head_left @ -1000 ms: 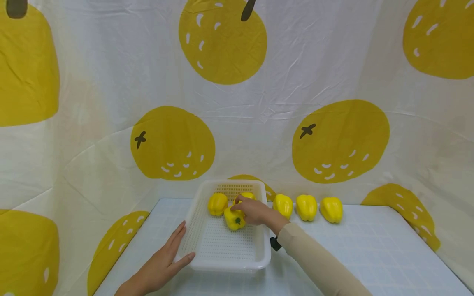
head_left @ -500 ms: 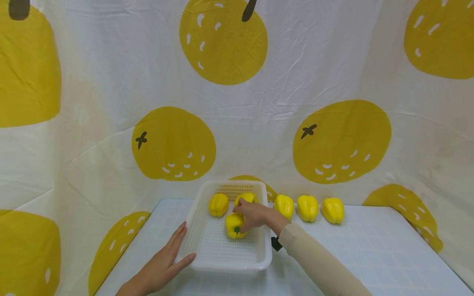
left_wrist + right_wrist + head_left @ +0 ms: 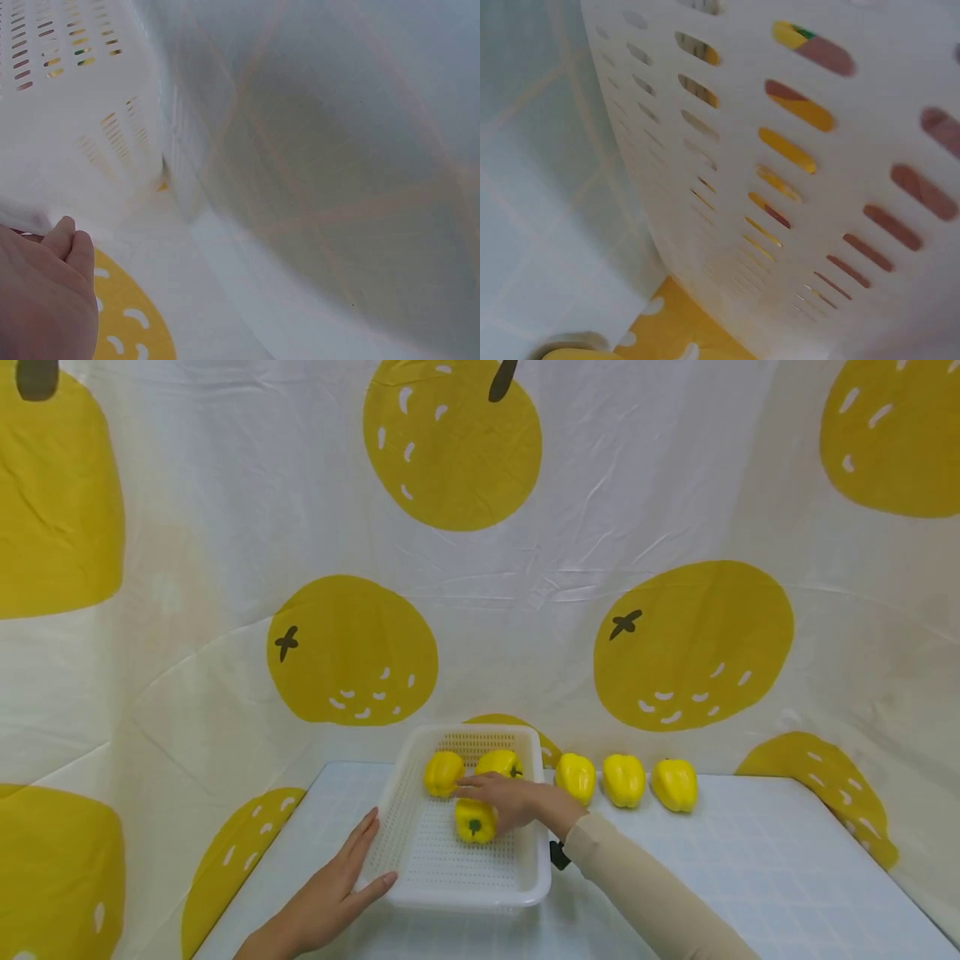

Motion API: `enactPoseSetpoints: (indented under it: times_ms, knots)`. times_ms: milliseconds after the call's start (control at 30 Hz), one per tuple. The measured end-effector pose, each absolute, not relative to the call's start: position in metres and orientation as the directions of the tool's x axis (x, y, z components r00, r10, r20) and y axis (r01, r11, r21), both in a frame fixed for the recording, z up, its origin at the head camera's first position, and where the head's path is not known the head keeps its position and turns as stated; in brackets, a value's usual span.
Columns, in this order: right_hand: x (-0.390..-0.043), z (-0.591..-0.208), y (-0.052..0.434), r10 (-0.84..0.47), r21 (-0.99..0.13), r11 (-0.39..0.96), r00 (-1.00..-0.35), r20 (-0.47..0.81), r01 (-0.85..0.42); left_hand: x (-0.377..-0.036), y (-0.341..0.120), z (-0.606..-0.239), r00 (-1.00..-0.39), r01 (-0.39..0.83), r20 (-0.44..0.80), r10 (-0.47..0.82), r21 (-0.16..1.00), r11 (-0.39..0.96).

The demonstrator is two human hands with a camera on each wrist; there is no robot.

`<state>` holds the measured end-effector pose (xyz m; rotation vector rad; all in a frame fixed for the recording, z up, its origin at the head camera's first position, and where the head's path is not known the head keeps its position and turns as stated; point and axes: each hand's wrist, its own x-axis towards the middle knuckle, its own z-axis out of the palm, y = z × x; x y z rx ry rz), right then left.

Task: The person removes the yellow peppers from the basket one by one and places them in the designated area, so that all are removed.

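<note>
A white slotted basket (image 3: pixel 450 900) stands on the table with three yellow bell peppers in it. Two lie at the far end (image 3: pixel 442 773) (image 3: pixel 500 763), and a third (image 3: pixel 475 822) sits just in front of them. My right hand (image 3: pixel 495 795) hovers low over that third pepper, fingers stretched out to the left, at most touching its top. Flat against the basket's near left corner lies my left hand (image 3: pixel 351 870), thumb on the rim. The left wrist view shows this hand (image 3: pixel 45 292) beside the basket wall (image 3: pixel 82 120). Slots in the wall (image 3: pixel 817 187) fill the right wrist view.
Three more yellow peppers (image 3: pixel 576 777) (image 3: pixel 623 779) (image 3: pixel 674 785) stand in a row on the pale checked table (image 3: pixel 750 877), right of the basket. A white cloth with large yellow fruit prints (image 3: pixel 480 568) hangs close behind and at both sides.
The right hand lowered the third pepper onto the basket floor in front of the other two, then straightened its fingers off it. The left hand and basket stayed put.
</note>
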<state>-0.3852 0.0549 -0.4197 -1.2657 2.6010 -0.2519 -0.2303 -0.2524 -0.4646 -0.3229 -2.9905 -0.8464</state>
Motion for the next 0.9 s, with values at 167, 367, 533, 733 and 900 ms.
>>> enactPoseSetpoints:
  times_ms: [167, 367, 533, 733, 900]
  knots:
    - [-0.3813, -0.4193, 0.0545, -0.781, -0.254, 0.622, -0.611, -0.132, -0.741, -0.2299, -0.2524, -0.4642, -0.977, 0.210, 0.081, 0.197, 0.515, 0.831]
    - [-0.3782, -0.4172, 0.0531, -0.772, -0.241, 0.633, -0.624, -0.121, -0.736, -0.2289, -0.2521, -0.4639, -0.977, 0.212, 0.083, 0.198, 0.516, 0.830]
    - [-0.3773, -0.4169, 0.0526, -0.724, -0.289, 0.680, -0.679, -0.122, -0.674, -0.2287, -0.2530, -0.4643, -0.977, 0.213, 0.082, 0.199, 0.515, 0.830]
    - [-0.3809, -0.4193, 0.0529, -0.713, -0.344, 0.672, -0.699, -0.058, -0.656, -0.2290, -0.2527, -0.4637, -0.975, 0.219, 0.085, 0.205, 0.512, 0.831]
    - [-0.3815, -0.4188, 0.0548, -0.702, -0.342, 0.665, -0.712, 0.020, -0.665, -0.2288, -0.2534, -0.4643, -0.975, 0.222, 0.090, 0.205, 0.506, 0.833]
